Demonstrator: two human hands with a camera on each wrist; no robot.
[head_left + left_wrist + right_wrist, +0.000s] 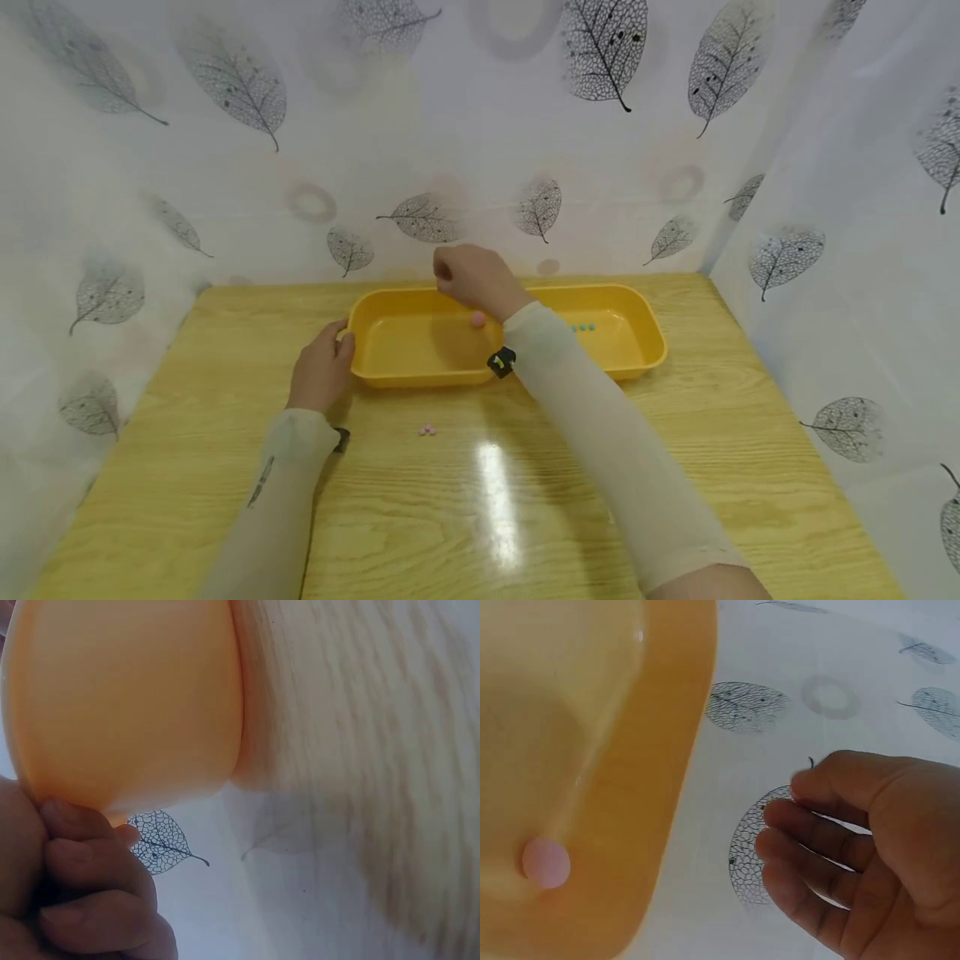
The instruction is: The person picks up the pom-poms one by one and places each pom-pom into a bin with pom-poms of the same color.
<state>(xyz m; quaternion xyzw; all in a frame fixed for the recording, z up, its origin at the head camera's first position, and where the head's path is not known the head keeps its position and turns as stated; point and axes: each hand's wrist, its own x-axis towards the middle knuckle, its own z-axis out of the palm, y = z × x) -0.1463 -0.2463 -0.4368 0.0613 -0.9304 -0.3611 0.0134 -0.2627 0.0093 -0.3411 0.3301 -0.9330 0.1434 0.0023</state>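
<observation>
A long yellow tray (397,342) with rounded corners and smooth, shiny walls is sitting flat on the tabletop (405,517), stretching rightward from the left hand (321,371), which is gripping its end. A round pink ball (477,319) is showing inside the tray by the far wall, just below the right hand (480,279). Tiny blue-green beads (582,327) are lying in a row in the tray, right of that hand. Small pink beads (427,430) are clustering on the tabletop, nearer the person than both hands.
</observation>
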